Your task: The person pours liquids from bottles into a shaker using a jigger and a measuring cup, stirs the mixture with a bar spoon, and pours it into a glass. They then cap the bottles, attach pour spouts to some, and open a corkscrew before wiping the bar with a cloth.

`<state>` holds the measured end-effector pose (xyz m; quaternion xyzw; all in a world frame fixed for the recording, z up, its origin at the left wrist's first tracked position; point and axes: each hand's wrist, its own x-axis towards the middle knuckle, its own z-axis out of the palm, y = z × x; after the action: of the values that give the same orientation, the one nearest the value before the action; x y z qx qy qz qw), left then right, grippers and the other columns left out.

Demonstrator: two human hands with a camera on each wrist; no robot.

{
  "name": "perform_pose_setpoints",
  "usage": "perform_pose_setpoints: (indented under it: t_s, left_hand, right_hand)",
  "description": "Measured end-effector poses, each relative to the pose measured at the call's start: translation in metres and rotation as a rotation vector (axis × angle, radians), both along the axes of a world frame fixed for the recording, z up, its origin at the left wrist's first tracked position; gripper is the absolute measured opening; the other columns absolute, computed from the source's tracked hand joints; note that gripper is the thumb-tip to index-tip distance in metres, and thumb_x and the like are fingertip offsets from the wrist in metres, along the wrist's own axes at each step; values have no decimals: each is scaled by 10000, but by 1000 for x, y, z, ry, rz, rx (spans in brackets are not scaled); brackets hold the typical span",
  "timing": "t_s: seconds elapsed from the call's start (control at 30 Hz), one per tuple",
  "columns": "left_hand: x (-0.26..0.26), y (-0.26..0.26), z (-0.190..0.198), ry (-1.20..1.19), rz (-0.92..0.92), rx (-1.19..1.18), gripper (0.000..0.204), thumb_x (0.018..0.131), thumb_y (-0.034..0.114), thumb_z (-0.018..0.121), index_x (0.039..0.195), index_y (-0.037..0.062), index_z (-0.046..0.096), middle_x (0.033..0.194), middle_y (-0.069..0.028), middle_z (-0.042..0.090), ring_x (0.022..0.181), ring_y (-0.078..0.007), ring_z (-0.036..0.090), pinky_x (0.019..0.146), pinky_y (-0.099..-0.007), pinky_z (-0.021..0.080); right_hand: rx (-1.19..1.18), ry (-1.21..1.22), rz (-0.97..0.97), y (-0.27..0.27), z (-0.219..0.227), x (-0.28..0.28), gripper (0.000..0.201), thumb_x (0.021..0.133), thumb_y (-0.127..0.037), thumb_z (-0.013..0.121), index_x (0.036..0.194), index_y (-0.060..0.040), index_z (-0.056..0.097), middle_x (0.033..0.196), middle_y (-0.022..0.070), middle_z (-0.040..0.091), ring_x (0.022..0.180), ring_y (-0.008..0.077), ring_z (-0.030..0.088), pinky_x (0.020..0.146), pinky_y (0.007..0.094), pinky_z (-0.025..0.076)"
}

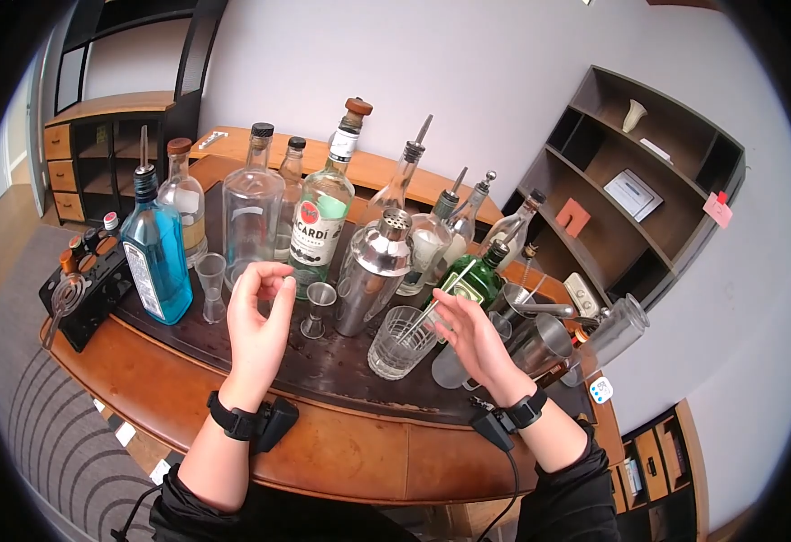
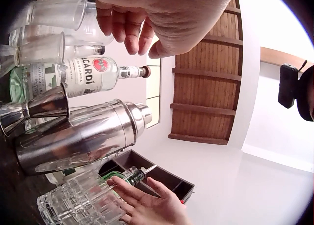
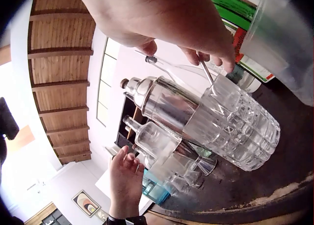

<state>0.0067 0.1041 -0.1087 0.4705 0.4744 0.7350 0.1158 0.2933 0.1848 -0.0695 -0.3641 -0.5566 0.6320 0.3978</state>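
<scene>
My left hand (image 1: 263, 312) is raised over the front of the bar top, fingers loosely bent and holding nothing. Behind it stand a Bacardi bottle (image 1: 317, 226) and a steel double jigger (image 1: 318, 312). My right hand (image 1: 479, 339) is beside a cut-glass mixing glass (image 1: 394, 354), fingers nearly straight and thumb apart. A thin metal rod (image 3: 205, 71) leans out of that glass, its upper part at the right fingertips; its lower end is inside the glass. A steel cocktail shaker (image 1: 356, 294), capped by its strainer top, stands upright left of the mixing glass.
Blue (image 1: 157, 262) and green (image 1: 477, 280) bottles stand among several clear ones behind. A small glass (image 1: 211, 289) is at left, near a strainer (image 1: 68, 294) on a black caddy. Metal tins (image 1: 540, 343) and a tilted tall glass (image 1: 610, 339) crowd the right. The desk's leather edge (image 1: 341, 461) is nearest me.
</scene>
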Motion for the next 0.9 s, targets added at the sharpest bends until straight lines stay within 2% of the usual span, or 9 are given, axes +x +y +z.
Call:
perform_pose_setpoints:
  t_s: [0.07, 0.13, 0.23, 0.5, 0.57, 0.6, 0.7, 0.73, 0.9]
  left_hand:
    - [0, 1, 0, 0, -1, 2, 99, 888, 70, 635, 984, 45, 632, 863, -5, 579, 808, -109, 521, 780, -258, 433]
    - [0, 0, 1, 5, 3, 6, 93, 892, 72, 634, 982, 46, 631, 855, 3, 577, 805, -102, 517, 779, -256, 428]
    - [2, 1, 1, 3, -10, 22, 84, 903, 74, 624, 980, 42, 629, 853, 6, 577, 799, -94, 512, 777, -252, 425]
    - [2, 0, 1, 15, -6, 10, 94, 902, 63, 618, 991, 34, 621, 852, 9, 566, 800, -87, 508, 776, -241, 431]
    - [3, -1, 3, 19, 0, 2, 95, 902, 63, 619, 992, 32, 620, 851, 10, 564, 801, -86, 507, 776, -239, 430]
    - [3, -1, 3, 22, 8, -9, 96, 903, 63, 619, 993, 30, 619, 850, 12, 561, 802, -84, 506, 775, -237, 429]
    - [4, -1, 3, 2, -12, -2, 93, 907, 63, 618, 994, 30, 618, 849, 14, 559, 805, -79, 504, 772, -233, 426]
    - [4, -1, 3, 3, -11, -3, 93, 907, 63, 618, 994, 30, 618, 849, 14, 559, 805, -79, 504, 772, -233, 426]
    - [3, -1, 3, 15, -12, 5, 90, 910, 65, 620, 994, 32, 618, 851, 14, 559, 809, -75, 503, 772, -229, 423]
  right_hand:
    - [14, 1, 3, -3, 8, -1, 591, 1013, -408, 447, 1441, -4, 390, 1539, 105, 342, 1465, 246, 212, 1188, 405, 167]
    - [186, -6, 64, -12, 22, -1, 564, 1028, -381, 412, 1447, -3, 396, 1539, 101, 350, 1460, 231, 235, 1191, 405, 165]
    - [320, -46, 124, -18, 42, 2, 538, 1041, -348, 379, 1456, -5, 392, 1550, 101, 333, 1457, 216, 248, 1194, 401, 161]
    - [391, -189, 134, -16, 34, 16, 478, 1041, -301, 374, 1406, -12, 481, 1523, 108, 385, 1431, 221, 301, 1180, 370, 186]
    - [621, -352, 163, -17, 34, 15, 447, 1038, -269, 370, 1373, -18, 528, 1489, 115, 435, 1412, 235, 339, 1173, 361, 199]
    - [687, -408, 154, -24, 38, 12, 405, 1030, -202, 391, 1360, -22, 542, 1461, 124, 470, 1402, 243, 356, 1166, 364, 221]
    - [758, -432, 173, -34, 35, 6, 382, 1016, -138, 420, 1360, -25, 541, 1458, 125, 473, 1402, 245, 356, 1160, 363, 238]
    - [796, -443, 188, -33, 33, 6, 384, 988, -68, 453, 1362, -28, 535, 1464, 121, 466, 1399, 256, 364, 1158, 364, 247]
    - [909, -534, 209, -38, 30, -2, 422, 953, -55, 506, 1375, -43, 516, 1454, 123, 473, 1397, 286, 368, 1156, 370, 252]
